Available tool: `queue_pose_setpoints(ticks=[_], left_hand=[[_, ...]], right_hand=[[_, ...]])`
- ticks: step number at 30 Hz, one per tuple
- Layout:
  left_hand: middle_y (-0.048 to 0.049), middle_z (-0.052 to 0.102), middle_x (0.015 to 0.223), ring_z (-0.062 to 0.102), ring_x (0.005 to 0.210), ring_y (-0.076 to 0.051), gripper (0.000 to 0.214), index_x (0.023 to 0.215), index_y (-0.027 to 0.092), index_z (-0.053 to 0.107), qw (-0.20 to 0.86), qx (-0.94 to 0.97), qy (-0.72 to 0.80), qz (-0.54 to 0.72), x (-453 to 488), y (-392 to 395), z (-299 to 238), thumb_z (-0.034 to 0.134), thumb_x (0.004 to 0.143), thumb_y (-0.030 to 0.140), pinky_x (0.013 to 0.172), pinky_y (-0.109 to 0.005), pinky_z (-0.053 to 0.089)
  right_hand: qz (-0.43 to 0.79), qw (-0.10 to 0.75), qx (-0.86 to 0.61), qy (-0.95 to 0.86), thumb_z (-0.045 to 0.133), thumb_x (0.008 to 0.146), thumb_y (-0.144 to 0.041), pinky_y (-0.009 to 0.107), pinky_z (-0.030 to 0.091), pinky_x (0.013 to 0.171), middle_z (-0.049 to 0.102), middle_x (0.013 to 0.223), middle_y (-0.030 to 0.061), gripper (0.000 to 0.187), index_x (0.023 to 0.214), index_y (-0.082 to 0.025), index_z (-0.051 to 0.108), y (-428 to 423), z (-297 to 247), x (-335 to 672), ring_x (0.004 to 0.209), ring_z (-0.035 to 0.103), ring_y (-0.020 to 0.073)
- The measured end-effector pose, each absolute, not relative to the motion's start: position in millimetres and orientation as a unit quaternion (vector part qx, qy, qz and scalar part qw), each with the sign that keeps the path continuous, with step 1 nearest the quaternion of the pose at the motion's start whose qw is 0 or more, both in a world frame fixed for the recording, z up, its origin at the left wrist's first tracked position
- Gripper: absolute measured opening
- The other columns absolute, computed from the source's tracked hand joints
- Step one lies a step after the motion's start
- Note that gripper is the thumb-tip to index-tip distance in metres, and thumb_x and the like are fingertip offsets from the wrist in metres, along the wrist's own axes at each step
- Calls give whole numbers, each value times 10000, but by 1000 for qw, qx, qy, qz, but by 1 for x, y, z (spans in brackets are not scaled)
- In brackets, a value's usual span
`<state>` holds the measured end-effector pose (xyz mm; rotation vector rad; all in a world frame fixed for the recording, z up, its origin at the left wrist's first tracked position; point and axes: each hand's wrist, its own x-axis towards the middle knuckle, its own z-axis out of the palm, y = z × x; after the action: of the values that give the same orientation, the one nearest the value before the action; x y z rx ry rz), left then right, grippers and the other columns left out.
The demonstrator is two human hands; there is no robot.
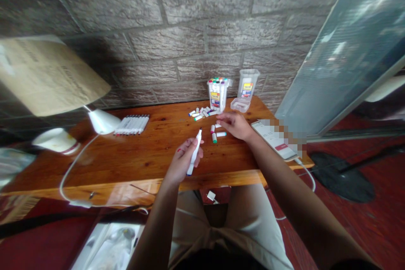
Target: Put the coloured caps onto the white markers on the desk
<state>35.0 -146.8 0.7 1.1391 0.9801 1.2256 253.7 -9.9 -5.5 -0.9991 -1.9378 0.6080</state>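
Note:
My left hand point(187, 158) is closed around a white marker point(195, 152), which tilts with its bare dark tip pointing up and away from me. My right hand point(236, 125) hovers just over several loose marker caps, its thumb and index fingertips slightly apart. A white cap point(218, 126) shows right beside the thumb, partly covered by it. Close by lie a green-ended cap point(214, 138), a blue-ended cap point(221, 134) and a pink-ended cap point(212, 129). More caps point(202, 112) are heaped farther back, in front of a clear box of markers point(217, 95).
An open clear plastic case point(247, 86) stands at the back right. On the right, a phone point(275, 141) is plugged into a cable. A row of white markers point(132, 125), a lamp point(103, 120) and a paper cup point(57, 140) are on the left. Behind the wooden table point(158, 152) rises a brick wall point(177, 38).

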Motion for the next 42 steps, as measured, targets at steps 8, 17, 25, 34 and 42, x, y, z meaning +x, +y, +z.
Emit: queue_pose_setpoints(ticks=[8, 17, 25, 34, 42], left_hand=[[50, 568, 621, 397, 410, -48, 412, 1030, 159, 590, 562, 485, 416, 524, 35, -148, 1, 603, 903, 550, 420, -194, 278], [47, 577, 633, 397, 410, -46, 391, 1030, 162, 594, 563, 486, 418, 522, 36, -148, 2, 599, 911, 534, 412, -193, 267], [49, 573, 632, 399, 408, -45, 396, 1018, 164, 595, 563, 484, 421, 522, 36, -148, 3, 609, 900, 542, 411, -193, 273], [37, 583, 649, 400, 416, -53, 415, 999, 172, 597, 562, 496, 427, 506, 35, -141, 6, 602, 889, 571, 419, -200, 263], [-20, 664, 753, 594, 675, -141, 273, 1030, 199, 608, 220, 683, 475, 509, 31, -59, 44, 562, 938, 452, 655, -233, 424]], right_hand=[[182, 402, -379, -813, 600, 911, -332, 283, 482, 656, 728, 843, 70, 233, 926, -159, 756, -10, -4, 255, 664, 619, 156], [292, 346, -339, -825, 692, 836, -366, 279, 513, 675, 771, 858, 39, 197, 886, -201, 789, -14, -4, 255, 702, 677, 164], [368, 333, -346, -796, 763, 766, -371, 275, 530, 670, 775, 842, 22, 204, 886, -208, 791, -13, -6, 256, 696, 689, 160], [247, 404, -371, -799, 749, 754, -268, 266, 482, 636, 718, 874, 55, 199, 924, -164, 752, -12, -2, 253, 657, 613, 138], [202, 491, -427, -732, 673, 845, -396, 308, 505, 677, 725, 875, 71, 267, 991, -180, 726, -14, 0, 242, 671, 617, 171]])
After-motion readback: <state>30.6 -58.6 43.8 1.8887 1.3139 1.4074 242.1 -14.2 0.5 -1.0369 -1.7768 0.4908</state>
